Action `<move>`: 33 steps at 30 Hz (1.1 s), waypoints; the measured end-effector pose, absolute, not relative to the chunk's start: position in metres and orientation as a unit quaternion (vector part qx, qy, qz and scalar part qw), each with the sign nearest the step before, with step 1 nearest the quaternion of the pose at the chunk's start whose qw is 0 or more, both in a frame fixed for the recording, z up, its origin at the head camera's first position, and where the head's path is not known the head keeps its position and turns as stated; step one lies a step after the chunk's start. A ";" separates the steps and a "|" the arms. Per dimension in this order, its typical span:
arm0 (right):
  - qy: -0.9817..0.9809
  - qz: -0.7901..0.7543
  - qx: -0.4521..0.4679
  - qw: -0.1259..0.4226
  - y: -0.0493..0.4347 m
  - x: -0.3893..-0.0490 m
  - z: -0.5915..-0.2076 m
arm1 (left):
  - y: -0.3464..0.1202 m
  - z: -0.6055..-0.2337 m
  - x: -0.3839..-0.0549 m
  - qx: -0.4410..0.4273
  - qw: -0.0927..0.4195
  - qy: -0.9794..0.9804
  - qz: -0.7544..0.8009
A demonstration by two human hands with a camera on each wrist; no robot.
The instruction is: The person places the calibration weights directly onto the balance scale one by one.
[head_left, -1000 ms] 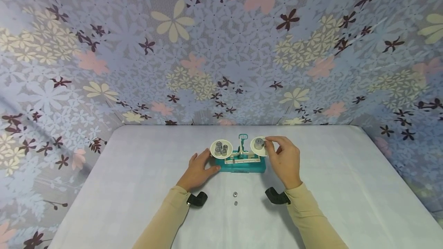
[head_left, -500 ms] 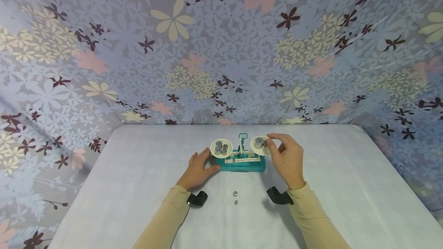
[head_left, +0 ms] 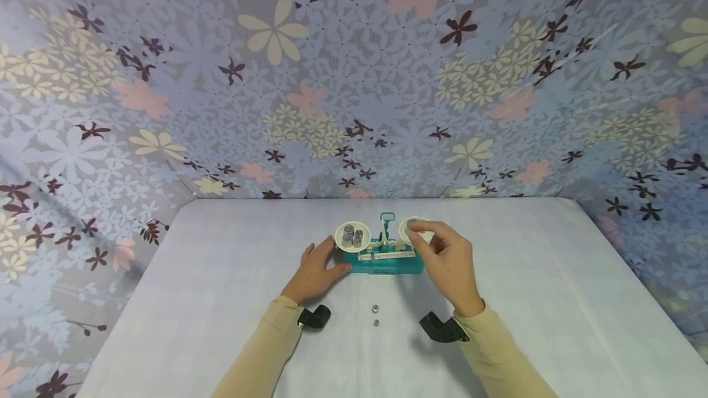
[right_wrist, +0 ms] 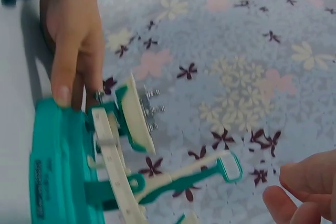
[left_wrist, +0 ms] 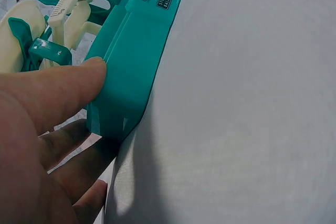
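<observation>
A green and cream balance scale [head_left: 381,263] stands on the white table. My left hand [head_left: 315,276] grips the left end of its green base, the thumb [left_wrist: 94,74] on the front face and the fingers round the end. Several metal weights [head_left: 354,237] sit in the left pan [head_left: 338,239]. My right hand [head_left: 449,257] is over the right pan [head_left: 402,229], the thumb and index fingertips close together beside a metal weight [head_left: 411,222] that they partly cover. In the right wrist view its fingertips [right_wrist: 294,174] show near the scale's pointer frame [right_wrist: 231,166]; I cannot tell whether they pinch anything.
Two small metal weights, a larger one [head_left: 375,309] and a smaller one [head_left: 377,323], lie on the table [head_left: 221,300] in front of the scale, between the forearms. A flower-patterned curtain [head_left: 310,91] rises behind the table and at both sides.
My right hand has moved left from the right pan's outer rim to over its weight, covering more of the pan. The left hand and the scale have stayed in place.
</observation>
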State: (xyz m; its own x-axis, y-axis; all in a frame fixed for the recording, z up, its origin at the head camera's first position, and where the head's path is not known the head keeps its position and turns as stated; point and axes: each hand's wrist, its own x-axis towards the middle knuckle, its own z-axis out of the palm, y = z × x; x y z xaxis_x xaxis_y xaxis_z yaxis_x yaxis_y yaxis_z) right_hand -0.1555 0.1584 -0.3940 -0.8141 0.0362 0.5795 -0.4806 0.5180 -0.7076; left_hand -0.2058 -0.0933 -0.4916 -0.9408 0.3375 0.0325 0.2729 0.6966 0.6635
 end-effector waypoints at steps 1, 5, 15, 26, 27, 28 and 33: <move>-0.824 0.480 0.140 0.266 0.156 -0.152 -0.390 | -0.093 -0.491 -0.206 0.165 0.046 0.920 0.352; -0.823 0.497 0.151 0.231 0.144 -0.138 -0.377 | -0.094 -0.491 -0.204 0.166 0.043 0.919 0.355; -0.829 0.510 0.162 0.162 0.132 -0.130 -0.380 | -0.093 -0.492 -0.205 0.157 0.046 0.921 0.355; -0.834 0.515 0.177 0.089 0.127 -0.133 -0.407 | -0.093 -0.494 -0.206 0.159 0.042 0.921 0.354; -0.836 0.511 0.180 0.086 0.128 -0.135 -0.413 | -0.093 -0.494 -0.206 0.159 0.041 0.921 0.354; -0.838 0.507 0.182 0.083 0.128 -0.137 -0.419 | -0.093 -0.494 -0.206 0.160 0.041 0.921 0.354; -0.844 0.497 0.193 0.058 0.130 -0.141 -0.436 | -0.093 -0.494 -0.207 0.159 0.042 0.922 0.350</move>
